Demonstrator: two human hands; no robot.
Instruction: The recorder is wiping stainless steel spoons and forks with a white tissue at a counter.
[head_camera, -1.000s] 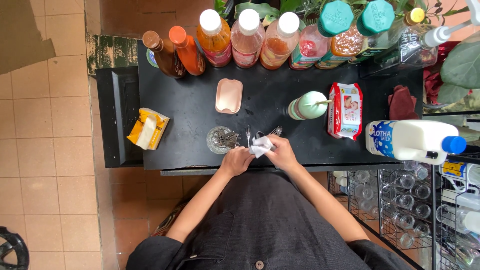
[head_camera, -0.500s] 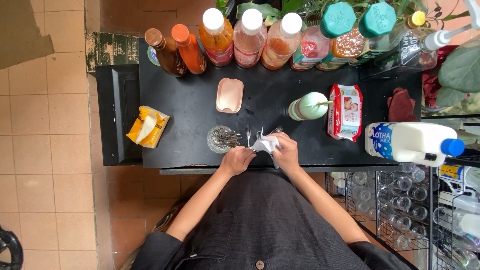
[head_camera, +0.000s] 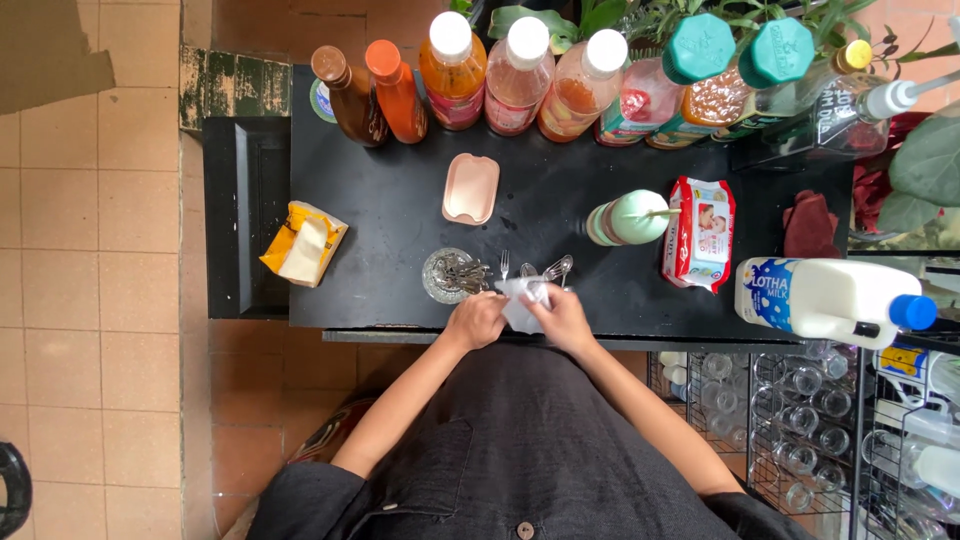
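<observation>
Left hand (head_camera: 478, 320) and right hand (head_camera: 563, 318) both pinch a white cloth (head_camera: 520, 303) at the table's (head_camera: 400, 200) near edge, wrapped round cutlery (head_camera: 545, 270) whose tips stick out toward 12 o'clock, glass jar (head_camera: 447, 275) just at 9 o'clock of the cloth.

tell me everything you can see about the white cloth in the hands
The white cloth is a small, thin, crumpled piece, soft like tissue or a wipe. Both hands pinch it: the left hand on its left edge, the right hand on its right. It sits bunched over the near edge of the black table, wrapped around the handle ends of the cutlery, whose fork and spoon heads stick out beyond it.
</observation>
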